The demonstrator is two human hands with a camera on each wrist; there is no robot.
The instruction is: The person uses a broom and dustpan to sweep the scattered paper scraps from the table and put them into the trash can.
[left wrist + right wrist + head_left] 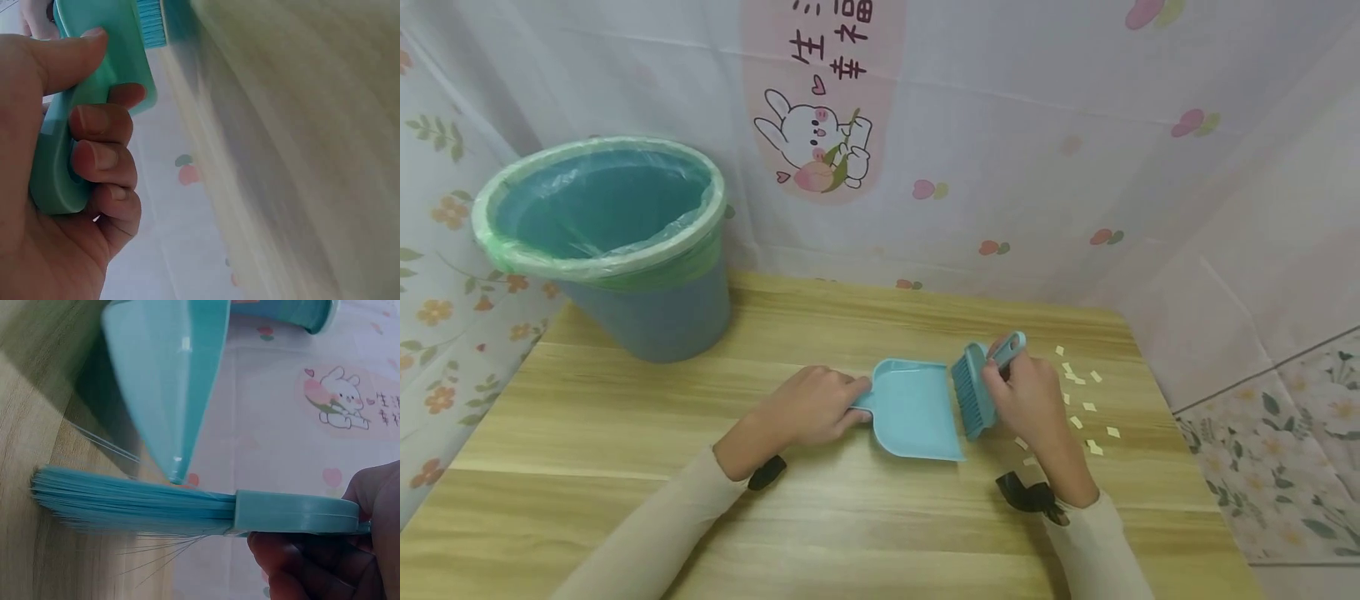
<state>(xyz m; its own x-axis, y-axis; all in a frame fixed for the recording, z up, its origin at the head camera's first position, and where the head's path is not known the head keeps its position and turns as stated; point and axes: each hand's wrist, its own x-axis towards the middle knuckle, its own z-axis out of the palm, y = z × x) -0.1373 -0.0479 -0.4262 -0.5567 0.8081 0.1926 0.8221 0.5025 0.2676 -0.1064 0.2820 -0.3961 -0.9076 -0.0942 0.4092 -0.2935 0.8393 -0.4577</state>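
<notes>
My left hand (816, 406) grips the handle of a light blue dustpan (917, 410), fingers wrapped round the handle (59, 156) in the left wrist view. The pan's wide mouth faces right. Just beyond that mouth, my right hand (1026, 400) holds a matching blue hand brush (976, 392), its looped handle end sticking up past the fingers. In the right wrist view the bristles (125, 500) reach down to the wooden table, close beside the dustpan's lip (178, 475). Small pale paper scraps (1090, 407) lie scattered right of the right hand, with a few by its wrist.
A blue bin (655, 321) lined with a clear bag stands at the table's back left. Printed cloth (1000, 167) hangs behind the wooden table (850, 533), and patterned walls border both sides.
</notes>
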